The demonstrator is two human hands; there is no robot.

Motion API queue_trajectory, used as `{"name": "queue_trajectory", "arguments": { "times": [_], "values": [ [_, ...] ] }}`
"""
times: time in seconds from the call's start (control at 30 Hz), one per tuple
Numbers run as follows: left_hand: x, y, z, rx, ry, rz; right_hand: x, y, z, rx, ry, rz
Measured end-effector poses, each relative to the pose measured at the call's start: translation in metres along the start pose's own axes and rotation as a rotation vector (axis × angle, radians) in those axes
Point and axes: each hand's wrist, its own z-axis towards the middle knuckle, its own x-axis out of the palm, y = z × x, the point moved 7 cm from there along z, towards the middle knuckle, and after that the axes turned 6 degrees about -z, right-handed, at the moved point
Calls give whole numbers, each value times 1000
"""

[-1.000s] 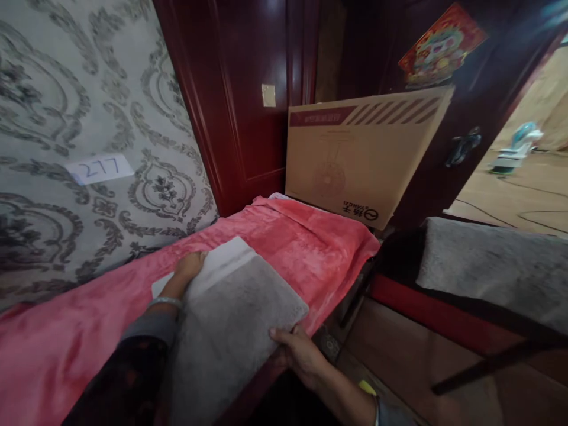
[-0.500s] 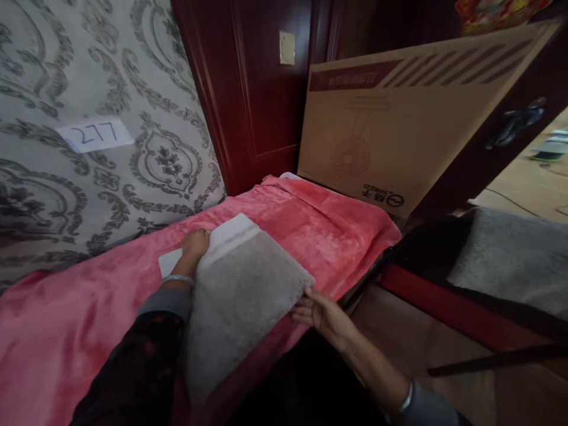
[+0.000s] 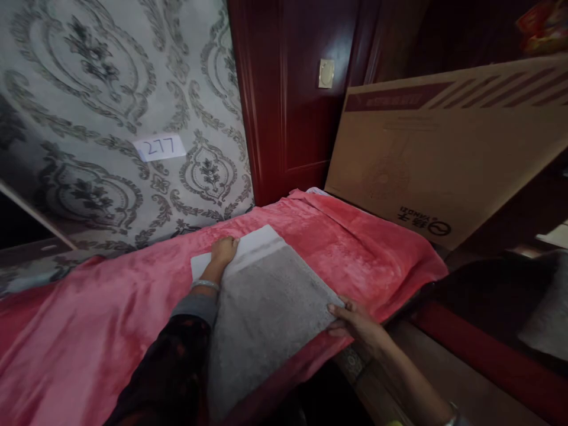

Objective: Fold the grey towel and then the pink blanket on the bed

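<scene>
A grey plush cover (image 3: 275, 313) lies at a slant on a pink blanket (image 3: 355, 254), with a white board (image 3: 260, 239) sticking out of its far end. My left hand (image 3: 225, 251) is closed over the board's far edge, its fingertips partly hidden. At the cover's right corner, my right hand (image 3: 352, 316) pinches the grey fabric, thumb on top and fingers beneath. The cover's near end hangs down toward my lap, beside my dark left sleeve (image 3: 164, 361).
A large cardboard box (image 3: 399, 160) leans at the back right against a dark red door (image 3: 306, 89). Patterned wallpaper (image 3: 102, 118) bears a paper marked 277 (image 3: 160, 147). To the right are a red-edged seat (image 3: 470, 349) and a grey furry piece (image 3: 545, 313).
The view has swung left, so everything sits farther right in it. My right hand's thumb has closed onto the cover's corner, where the fingers were stretched out before. My left hand keeps its place.
</scene>
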Motion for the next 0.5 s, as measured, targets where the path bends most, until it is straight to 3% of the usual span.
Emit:
{"name": "queue_trajectory", "arguments": {
  "times": [0.1, 0.2, 0.33, 0.5],
  "values": [
    [0, -2, -3, -8, 8, -17, -6, 25, 14, -54, 67, -160],
    [-2, 0, -6, -11, 44, -45, 3, 60, 47, -161, 103, -312],
    [-8, 10, -6, 7, 127, -100, 37, 88, 109, -83, 148, -381],
    [-14, 13, -5, -25, 141, -181, 82, 125, 170, -195, 117, -447]
  ]
}}
